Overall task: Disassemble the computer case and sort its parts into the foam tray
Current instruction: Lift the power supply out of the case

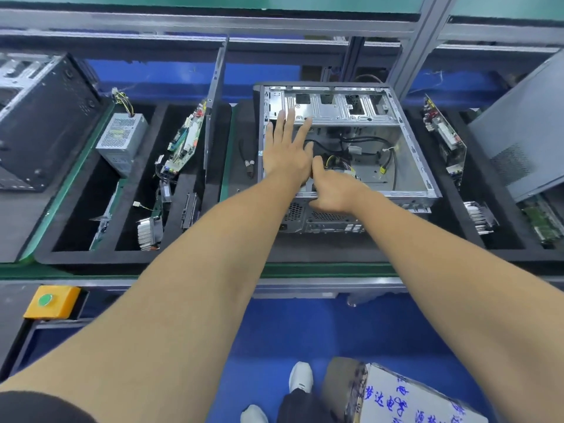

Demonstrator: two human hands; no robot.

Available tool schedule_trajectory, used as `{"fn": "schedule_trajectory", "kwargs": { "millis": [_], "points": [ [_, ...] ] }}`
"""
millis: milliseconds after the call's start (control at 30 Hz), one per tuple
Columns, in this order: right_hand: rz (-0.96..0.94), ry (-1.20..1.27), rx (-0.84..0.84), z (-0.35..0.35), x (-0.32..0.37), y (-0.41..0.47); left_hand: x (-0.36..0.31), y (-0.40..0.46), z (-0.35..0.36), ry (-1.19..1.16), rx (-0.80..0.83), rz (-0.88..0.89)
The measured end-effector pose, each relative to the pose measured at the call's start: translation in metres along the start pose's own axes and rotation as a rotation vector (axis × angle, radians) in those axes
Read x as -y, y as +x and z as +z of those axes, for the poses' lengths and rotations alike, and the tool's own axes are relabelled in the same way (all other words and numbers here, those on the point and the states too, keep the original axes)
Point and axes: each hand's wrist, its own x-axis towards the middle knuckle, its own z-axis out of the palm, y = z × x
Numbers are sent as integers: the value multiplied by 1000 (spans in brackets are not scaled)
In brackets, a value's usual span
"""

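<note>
Lying open-side-up in the foam tray [305, 254], the computer case [409, 154] runs lengthwise away; left hand [287, 154] rests flat inside, right hand [331, 190] nearer, grip curled at its near rim.

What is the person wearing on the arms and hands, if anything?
Nothing covers the forearms, and both the left hand and the right hand are bare: no gloves, watch or rings show. Only a dark sleeve edge appears at the left upper arm, at the bottom left corner.

Bright, even; fisheye edges, slight blur.
</note>
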Motion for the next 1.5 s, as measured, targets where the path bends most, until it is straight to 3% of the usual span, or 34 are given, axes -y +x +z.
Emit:
{"fn": "schedule_trajectory", "kwargs": {
  "millis": [600, 800, 967, 1100, 1333, 1500],
  "points": [
    [-10, 2, 27, -3, 1, 2, 1, 18, -7, -20, -20, 25],
    [-33, 28, 15, -4, 0, 2, 1, 14, -1, -30, 61, 38],
    [-12, 65, -84, -3, 3, -2, 0, 15, -2, -25, 91, 37],
    [120, 434, -227, -9, 6, 0, -3, 21, 0, -26, 117, 5],
    [87, 273, -240, -8, 12, -2, -3, 26, 3, -59, 101, -9],
    [72, 353, -284, -7, 11, -4, 0, 32, 4, -27, 71, 16]
  ]
}}
